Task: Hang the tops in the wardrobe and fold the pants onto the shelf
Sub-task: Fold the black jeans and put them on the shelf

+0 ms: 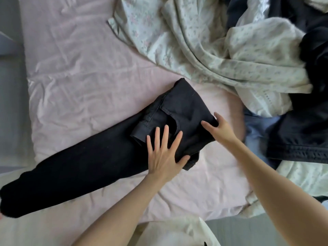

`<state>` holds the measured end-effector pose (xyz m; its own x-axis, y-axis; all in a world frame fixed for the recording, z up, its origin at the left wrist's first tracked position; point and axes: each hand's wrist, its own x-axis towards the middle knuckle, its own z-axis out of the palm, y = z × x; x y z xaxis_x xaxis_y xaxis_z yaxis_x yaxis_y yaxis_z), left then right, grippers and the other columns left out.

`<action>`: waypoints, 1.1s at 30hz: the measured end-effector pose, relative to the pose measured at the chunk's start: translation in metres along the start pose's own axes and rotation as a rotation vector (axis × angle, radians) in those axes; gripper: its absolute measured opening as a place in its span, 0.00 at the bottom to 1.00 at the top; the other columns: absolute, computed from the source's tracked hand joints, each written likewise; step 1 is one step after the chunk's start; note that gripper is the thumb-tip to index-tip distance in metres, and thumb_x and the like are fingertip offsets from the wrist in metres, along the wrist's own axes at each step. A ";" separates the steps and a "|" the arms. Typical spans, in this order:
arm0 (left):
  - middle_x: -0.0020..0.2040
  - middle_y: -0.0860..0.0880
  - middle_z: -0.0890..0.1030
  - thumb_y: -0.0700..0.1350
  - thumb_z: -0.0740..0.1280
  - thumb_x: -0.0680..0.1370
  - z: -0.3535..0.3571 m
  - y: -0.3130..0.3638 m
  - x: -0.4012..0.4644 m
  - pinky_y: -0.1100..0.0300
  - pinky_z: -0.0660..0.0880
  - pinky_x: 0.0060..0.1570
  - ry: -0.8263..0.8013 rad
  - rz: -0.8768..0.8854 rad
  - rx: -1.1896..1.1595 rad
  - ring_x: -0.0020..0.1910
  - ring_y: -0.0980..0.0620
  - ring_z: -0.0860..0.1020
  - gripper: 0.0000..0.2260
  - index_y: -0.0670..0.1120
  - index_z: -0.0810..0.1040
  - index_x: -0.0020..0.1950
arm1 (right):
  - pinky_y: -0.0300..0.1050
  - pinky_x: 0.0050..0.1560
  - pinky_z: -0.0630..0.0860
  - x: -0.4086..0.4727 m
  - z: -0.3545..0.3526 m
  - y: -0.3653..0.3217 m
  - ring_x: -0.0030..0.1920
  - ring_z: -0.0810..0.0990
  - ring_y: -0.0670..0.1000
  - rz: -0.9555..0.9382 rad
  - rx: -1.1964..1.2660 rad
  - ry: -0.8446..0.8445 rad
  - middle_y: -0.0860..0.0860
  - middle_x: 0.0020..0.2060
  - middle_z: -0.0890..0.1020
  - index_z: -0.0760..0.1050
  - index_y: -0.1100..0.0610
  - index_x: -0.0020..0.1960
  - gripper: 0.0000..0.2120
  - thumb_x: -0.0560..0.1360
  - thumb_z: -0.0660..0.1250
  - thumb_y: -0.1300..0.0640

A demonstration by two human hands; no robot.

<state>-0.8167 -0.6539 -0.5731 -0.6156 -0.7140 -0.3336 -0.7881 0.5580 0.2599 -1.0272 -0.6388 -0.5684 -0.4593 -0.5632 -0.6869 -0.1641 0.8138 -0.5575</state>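
My left hand (164, 155) lies flat on the black pants (99, 157), fingers (157, 137) spread apart and pressing the folded waist part down against the bed (85, 71). My right hand (221, 129) rests on the far right edge of that same folded part, fingers apart, the thumb hooked over the cloth's edge, not pinching anything that I can see. The pants lie across the middle of the bed on its pink sheet, the waist end doubled over near the centre and the legs stretching away toward the bed's near left corner, where the hems reach the edge. A pale flowered blanket (204, 50) is bunched over the far right part of the bed, its edge near the pants' top corner. Dark clothes (305, 125) are heaped at the bed's right edge, with some light blue fabric (255, 132) beside my right wrist.
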 end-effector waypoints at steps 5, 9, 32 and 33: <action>0.78 0.44 0.43 0.66 0.56 0.75 0.009 -0.022 0.010 0.41 0.41 0.72 -0.100 -0.001 -0.019 0.75 0.41 0.39 0.36 0.60 0.36 0.72 | 0.41 0.38 0.77 -0.002 -0.003 -0.011 0.41 0.81 0.50 0.047 0.235 -0.082 0.52 0.43 0.83 0.76 0.52 0.43 0.06 0.70 0.72 0.56; 0.77 0.44 0.41 0.66 0.52 0.75 -0.005 -0.017 0.022 0.40 0.42 0.71 -0.097 0.005 -0.038 0.75 0.41 0.38 0.35 0.61 0.28 0.69 | 0.36 0.32 0.75 -0.022 -0.006 -0.036 0.36 0.78 0.46 -0.153 0.243 0.125 0.47 0.34 0.79 0.74 0.53 0.41 0.05 0.70 0.68 0.62; 0.73 0.48 0.65 0.50 0.66 0.77 -0.069 -0.122 -0.044 0.52 0.64 0.68 -0.047 -0.780 -1.419 0.69 0.49 0.67 0.29 0.53 0.57 0.75 | 0.50 0.51 0.74 -0.140 0.136 -0.077 0.52 0.75 0.58 -0.689 -0.348 -0.039 0.55 0.49 0.80 0.80 0.60 0.56 0.12 0.76 0.62 0.63; 0.75 0.45 0.60 0.46 0.68 0.76 -0.063 -0.117 -0.042 0.56 0.60 0.69 0.023 -0.716 -1.220 0.71 0.47 0.63 0.33 0.51 0.54 0.76 | 0.49 0.52 0.73 -0.134 0.132 -0.075 0.51 0.76 0.59 -0.663 -0.295 0.093 0.56 0.48 0.81 0.80 0.61 0.54 0.11 0.75 0.62 0.65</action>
<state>-0.6985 -0.7156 -0.5318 -0.0786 -0.6959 -0.7139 -0.4232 -0.6250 0.6559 -0.8383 -0.6433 -0.4965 -0.2521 -0.9470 -0.1989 -0.6554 0.3184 -0.6849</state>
